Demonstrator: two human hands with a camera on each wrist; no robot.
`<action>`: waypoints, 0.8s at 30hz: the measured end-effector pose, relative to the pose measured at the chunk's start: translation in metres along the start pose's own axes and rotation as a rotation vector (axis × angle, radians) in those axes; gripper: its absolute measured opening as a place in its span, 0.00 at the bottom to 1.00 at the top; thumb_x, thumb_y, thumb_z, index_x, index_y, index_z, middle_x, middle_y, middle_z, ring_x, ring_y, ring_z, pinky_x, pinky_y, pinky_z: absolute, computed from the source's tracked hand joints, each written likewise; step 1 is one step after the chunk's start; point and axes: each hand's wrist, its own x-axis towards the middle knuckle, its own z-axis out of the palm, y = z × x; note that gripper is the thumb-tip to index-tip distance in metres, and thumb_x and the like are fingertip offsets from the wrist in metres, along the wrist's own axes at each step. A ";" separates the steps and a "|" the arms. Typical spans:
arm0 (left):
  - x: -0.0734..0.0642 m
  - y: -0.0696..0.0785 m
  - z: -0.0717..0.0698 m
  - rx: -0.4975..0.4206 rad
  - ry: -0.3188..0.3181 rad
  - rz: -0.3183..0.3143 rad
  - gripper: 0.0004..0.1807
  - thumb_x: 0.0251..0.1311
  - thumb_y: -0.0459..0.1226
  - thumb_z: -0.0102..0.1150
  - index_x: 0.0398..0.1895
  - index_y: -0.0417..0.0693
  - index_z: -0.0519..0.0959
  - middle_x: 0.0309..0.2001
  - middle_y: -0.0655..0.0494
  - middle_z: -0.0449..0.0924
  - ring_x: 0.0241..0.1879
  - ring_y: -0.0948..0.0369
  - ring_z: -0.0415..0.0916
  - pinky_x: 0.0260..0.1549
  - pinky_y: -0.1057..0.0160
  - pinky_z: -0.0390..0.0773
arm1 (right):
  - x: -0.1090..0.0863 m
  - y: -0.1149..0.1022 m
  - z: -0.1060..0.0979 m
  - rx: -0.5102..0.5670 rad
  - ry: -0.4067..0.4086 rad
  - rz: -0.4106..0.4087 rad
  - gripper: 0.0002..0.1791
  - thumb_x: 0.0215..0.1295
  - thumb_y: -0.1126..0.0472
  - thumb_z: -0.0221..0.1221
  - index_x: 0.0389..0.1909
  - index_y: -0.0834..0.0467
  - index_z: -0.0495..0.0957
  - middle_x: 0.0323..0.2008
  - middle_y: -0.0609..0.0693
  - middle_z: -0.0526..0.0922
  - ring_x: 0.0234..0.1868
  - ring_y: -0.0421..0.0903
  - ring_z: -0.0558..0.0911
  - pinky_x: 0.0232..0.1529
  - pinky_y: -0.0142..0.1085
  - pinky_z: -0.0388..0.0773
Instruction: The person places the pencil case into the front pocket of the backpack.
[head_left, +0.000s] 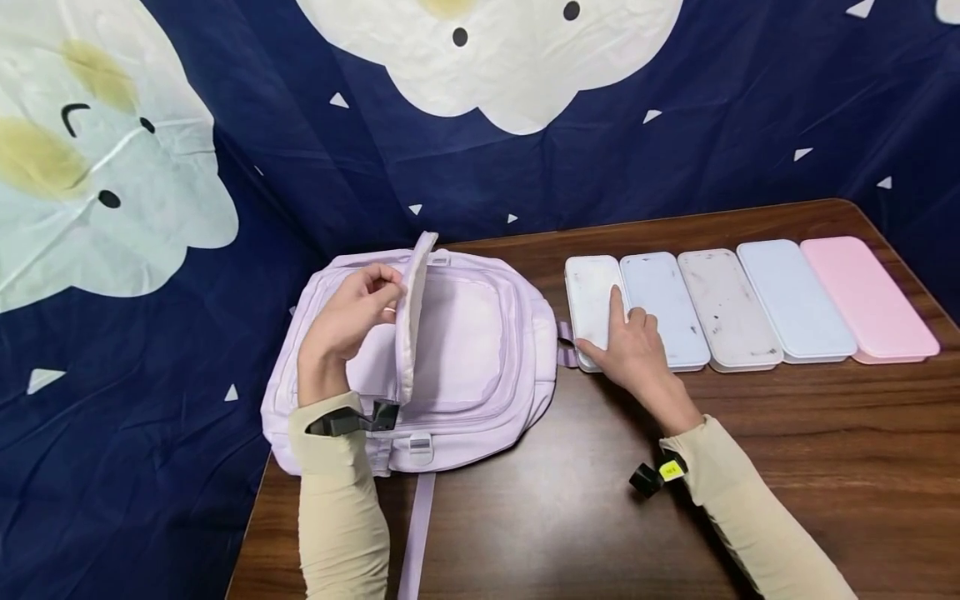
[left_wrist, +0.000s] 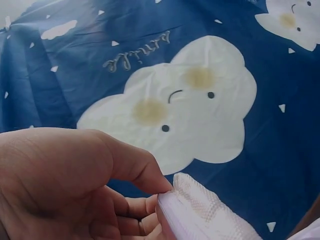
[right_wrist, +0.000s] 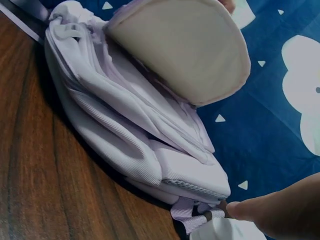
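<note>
A lilac backpack (head_left: 525, 367) lies on the table with its front flap (head_left: 411, 333) raised. My left hand (head_left: 352, 310) pinches the flap's edge between thumb and fingers; the left wrist view shows the edge of this flap (left_wrist: 210, 212) at the fingertips. In the right wrist view the flap's cream lining (right_wrist: 185, 50) faces the camera above the open pocket. My right hand (head_left: 633, 346) is over the leftmost case, a white flat box (head_left: 588, 287), with the index finger extended across its top and the thumb at its near left edge.
Right of the white box stand a pale blue case (head_left: 663, 308), a smudged greyish case (head_left: 727, 308), a light blue case (head_left: 795, 300) and a pink case (head_left: 870, 300) in a row. A lilac strap (head_left: 417, 533) trails toward the table's front. Dark blue cloth (head_left: 277, 100) hangs behind.
</note>
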 end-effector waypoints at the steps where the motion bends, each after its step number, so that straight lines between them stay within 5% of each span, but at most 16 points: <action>1: -0.001 0.001 -0.002 -0.005 0.002 -0.002 0.03 0.66 0.29 0.42 0.39 0.38 0.66 0.31 0.58 0.67 0.31 0.68 0.69 0.30 0.72 0.76 | -0.001 -0.001 0.000 -0.016 0.002 -0.001 0.58 0.56 0.39 0.62 0.73 0.67 0.41 0.48 0.79 0.65 0.51 0.74 0.67 0.49 0.59 0.69; 9: -0.006 0.001 -0.017 0.013 0.003 -0.029 0.02 0.66 0.29 0.40 0.39 0.41 0.65 0.30 0.59 0.65 0.30 0.68 0.67 0.29 0.72 0.76 | -0.004 -0.003 0.008 -0.110 0.030 -0.023 0.61 0.51 0.35 0.65 0.71 0.68 0.45 0.44 0.78 0.66 0.45 0.71 0.69 0.42 0.56 0.70; 19: -0.014 -0.008 -0.033 -0.004 0.002 -0.026 0.04 0.69 0.30 0.40 0.41 0.40 0.66 0.31 0.62 0.68 0.31 0.70 0.70 0.31 0.72 0.78 | -0.009 -0.003 0.015 -0.109 0.176 -0.075 0.61 0.45 0.36 0.69 0.65 0.76 0.55 0.39 0.78 0.69 0.40 0.70 0.71 0.36 0.54 0.72; 24: -0.018 -0.012 -0.042 0.012 0.027 -0.034 0.05 0.69 0.32 0.41 0.42 0.39 0.66 0.33 0.61 0.68 0.32 0.70 0.70 0.32 0.72 0.79 | -0.014 -0.009 0.017 -0.078 0.084 -0.015 0.60 0.49 0.33 0.65 0.66 0.76 0.52 0.43 0.78 0.68 0.42 0.70 0.73 0.37 0.55 0.75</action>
